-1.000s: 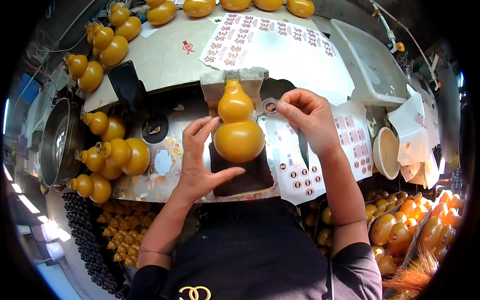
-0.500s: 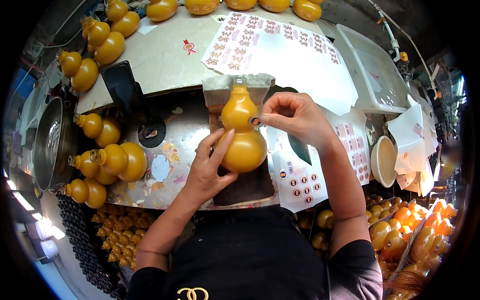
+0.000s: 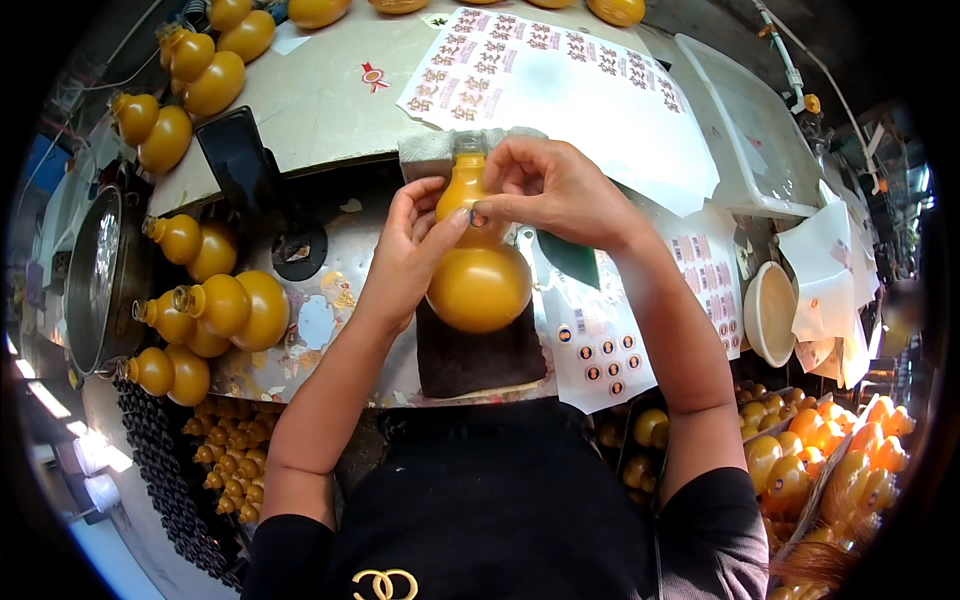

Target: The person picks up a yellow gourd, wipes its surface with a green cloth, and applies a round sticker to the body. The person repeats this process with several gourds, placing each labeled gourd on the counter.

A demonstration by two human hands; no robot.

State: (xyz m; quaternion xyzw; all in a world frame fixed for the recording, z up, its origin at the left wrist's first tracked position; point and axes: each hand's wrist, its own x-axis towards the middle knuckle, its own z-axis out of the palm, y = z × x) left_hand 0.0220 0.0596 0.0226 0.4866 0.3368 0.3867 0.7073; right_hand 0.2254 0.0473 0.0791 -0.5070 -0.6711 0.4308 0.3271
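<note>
Left grip [image 3: 404, 243] and right grip [image 3: 568, 196], closure unclear, are apparently pressing a sticker [image 3: 477, 217] onto the gourd [image 3: 479, 287] between them, needing smoothing next.

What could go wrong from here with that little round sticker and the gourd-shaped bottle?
The round sticker might crease or sit crooked, since both thumbs meet around it on a curved surface. The gourd-shaped bottle could possibly roll or shift, because the left hand and right hand are both up at its smaller bulb, leaving the larger one ungripped.
</note>
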